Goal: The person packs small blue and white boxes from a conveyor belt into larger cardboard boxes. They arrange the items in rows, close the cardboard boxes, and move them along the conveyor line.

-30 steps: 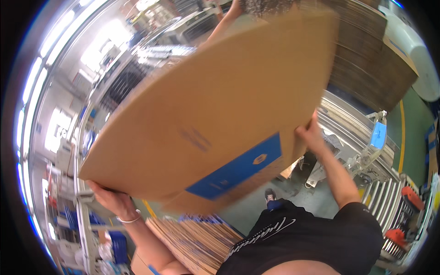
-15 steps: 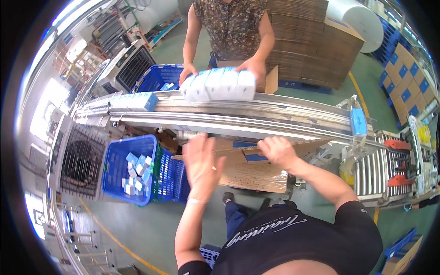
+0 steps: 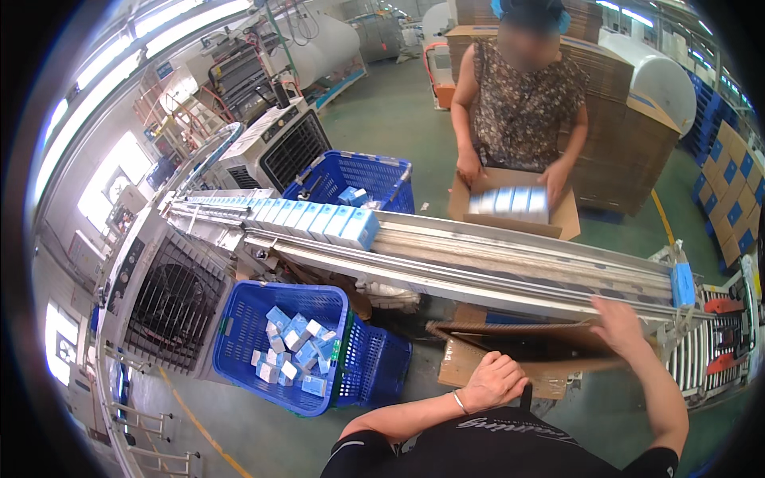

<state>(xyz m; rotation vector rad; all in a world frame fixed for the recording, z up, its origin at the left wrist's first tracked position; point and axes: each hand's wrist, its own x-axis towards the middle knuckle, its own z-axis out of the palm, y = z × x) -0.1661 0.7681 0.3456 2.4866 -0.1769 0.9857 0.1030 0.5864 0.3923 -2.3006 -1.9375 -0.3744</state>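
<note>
In front of me, below the conveyor, is a partly opened brown cardboard box [image 3: 478, 362] with a dark, narrow opening. My right hand [image 3: 617, 325] grips its right end at the upper edge. My left hand [image 3: 496, 381] is closed near my body, beside the box's near panel; its curled fingers hide whatever may be in them. Across the conveyor, a co-worker's two hands are at an open cardboard box [image 3: 564, 225]. Inside it lies a row of white-and-blue packs [image 3: 510, 201], blurred by motion.
The metal conveyor [image 3: 510, 259] runs between us, with a row of blue-and-white cartons [image 3: 319, 221] at its left. A blue basket [image 3: 227, 350] of loose small cartons stands at left, another blue basket [image 3: 390, 171] beyond the conveyor. A roller table [image 3: 689, 358] stands at right.
The co-worker's row of packs has gone from above the conveyor into the box. My left hand has drawn back toward my body; my right hand has moved to the box's right end. The view has shifted.
</note>
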